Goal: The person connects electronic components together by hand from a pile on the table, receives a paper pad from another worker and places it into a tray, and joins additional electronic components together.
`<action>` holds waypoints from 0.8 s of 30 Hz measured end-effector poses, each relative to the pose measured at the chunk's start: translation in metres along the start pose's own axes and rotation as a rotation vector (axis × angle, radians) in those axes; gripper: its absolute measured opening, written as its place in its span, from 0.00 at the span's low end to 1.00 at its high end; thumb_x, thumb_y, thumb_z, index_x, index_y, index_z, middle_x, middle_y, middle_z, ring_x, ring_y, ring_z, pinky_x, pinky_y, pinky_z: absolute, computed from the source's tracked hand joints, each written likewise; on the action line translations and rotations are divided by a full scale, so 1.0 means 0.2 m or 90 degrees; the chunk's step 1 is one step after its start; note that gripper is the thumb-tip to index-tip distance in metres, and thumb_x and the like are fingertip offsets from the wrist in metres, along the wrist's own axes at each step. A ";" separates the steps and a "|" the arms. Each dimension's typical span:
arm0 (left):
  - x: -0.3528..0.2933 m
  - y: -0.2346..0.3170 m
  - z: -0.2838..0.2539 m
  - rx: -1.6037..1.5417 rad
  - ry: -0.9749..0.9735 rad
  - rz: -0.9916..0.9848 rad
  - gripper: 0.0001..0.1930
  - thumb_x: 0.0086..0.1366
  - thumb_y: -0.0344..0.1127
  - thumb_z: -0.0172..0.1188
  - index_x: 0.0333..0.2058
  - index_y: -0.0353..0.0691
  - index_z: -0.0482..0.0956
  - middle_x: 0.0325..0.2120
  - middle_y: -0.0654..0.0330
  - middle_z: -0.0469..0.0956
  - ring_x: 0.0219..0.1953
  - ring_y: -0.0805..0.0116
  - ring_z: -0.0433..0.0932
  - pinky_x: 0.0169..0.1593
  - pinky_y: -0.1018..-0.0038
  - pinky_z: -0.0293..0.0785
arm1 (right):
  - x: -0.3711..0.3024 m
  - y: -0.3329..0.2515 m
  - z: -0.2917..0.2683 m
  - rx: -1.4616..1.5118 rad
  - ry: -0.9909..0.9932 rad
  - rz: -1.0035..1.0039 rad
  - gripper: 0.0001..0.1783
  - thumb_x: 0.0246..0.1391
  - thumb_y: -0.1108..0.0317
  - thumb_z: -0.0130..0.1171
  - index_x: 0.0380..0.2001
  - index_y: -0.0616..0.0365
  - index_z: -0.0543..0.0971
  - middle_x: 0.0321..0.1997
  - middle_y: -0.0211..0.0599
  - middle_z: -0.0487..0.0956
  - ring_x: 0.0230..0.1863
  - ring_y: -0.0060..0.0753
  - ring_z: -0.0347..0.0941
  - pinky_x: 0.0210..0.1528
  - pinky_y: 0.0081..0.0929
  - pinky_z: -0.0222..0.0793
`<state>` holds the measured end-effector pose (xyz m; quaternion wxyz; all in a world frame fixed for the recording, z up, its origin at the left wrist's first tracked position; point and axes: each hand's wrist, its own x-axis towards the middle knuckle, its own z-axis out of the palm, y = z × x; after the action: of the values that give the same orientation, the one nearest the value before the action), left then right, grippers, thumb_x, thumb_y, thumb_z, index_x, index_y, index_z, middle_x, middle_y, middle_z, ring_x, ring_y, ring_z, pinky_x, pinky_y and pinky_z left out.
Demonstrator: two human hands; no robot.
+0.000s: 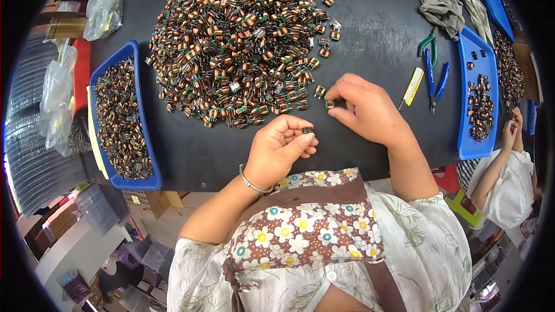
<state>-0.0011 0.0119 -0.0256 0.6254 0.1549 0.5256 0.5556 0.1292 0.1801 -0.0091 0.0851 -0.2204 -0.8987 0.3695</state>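
Note:
My left hand (pixel 281 144), a bracelet on its wrist, pinches a small dark wire-wound coil (pixel 307 130) between thumb and fingers. To its right, my right hand (pixel 365 107) closes thumb and forefinger about another small coil (pixel 329 104) with copper and green parts, low over the black table. A loose coil (pixel 319 91) lies just beside those fingertips. In front of both hands spreads a large heap of copper-wound coils (pixel 231 40) with green bases and metal pins.
On the left stands a blue tray (pixel 139 110) full of coils; on the right, a blue tray (pixel 466 95) holds fewer. Blue-handled cutters (pixel 441 84), green-handled pliers (pixel 429 46) and a yellow-and-white tool (pixel 413 86) lie between. A co-worker's hands (pixel 513 130) show at far right.

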 end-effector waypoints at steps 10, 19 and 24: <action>0.01 0.04 -0.01 0.056 -0.042 -0.069 0.08 0.60 0.30 0.57 0.36 0.36 0.70 0.25 0.61 0.76 0.18 0.83 0.68 0.19 0.88 0.64 | -0.02 -0.07 0.06 0.248 -0.122 -0.183 0.10 0.38 0.79 0.62 0.28 0.59 0.77 0.31 0.38 0.76 0.33 0.34 0.75 0.32 0.25 0.70; 0.02 0.03 0.01 -0.005 0.001 -0.037 0.09 0.60 0.26 0.54 0.41 0.34 0.72 0.34 0.52 0.78 0.20 0.80 0.71 0.21 0.87 0.68 | 0.04 0.01 0.08 0.020 0.073 -0.033 0.10 0.41 0.79 0.58 0.31 0.58 0.76 0.34 0.37 0.76 0.34 0.38 0.75 0.34 0.27 0.70; 0.01 0.00 0.00 -0.016 0.007 -0.010 0.07 0.61 0.26 0.54 0.38 0.35 0.71 0.35 0.51 0.78 0.20 0.79 0.72 0.21 0.86 0.68 | 0.03 0.00 0.05 -0.009 0.011 0.002 0.11 0.39 0.75 0.62 0.30 0.57 0.76 0.26 0.36 0.73 0.28 0.34 0.74 0.30 0.28 0.69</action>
<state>-0.0009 0.0134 -0.0254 0.6288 0.1398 0.5232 0.5580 0.1213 0.1758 -0.0155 0.0912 -0.2256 -0.9001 0.3614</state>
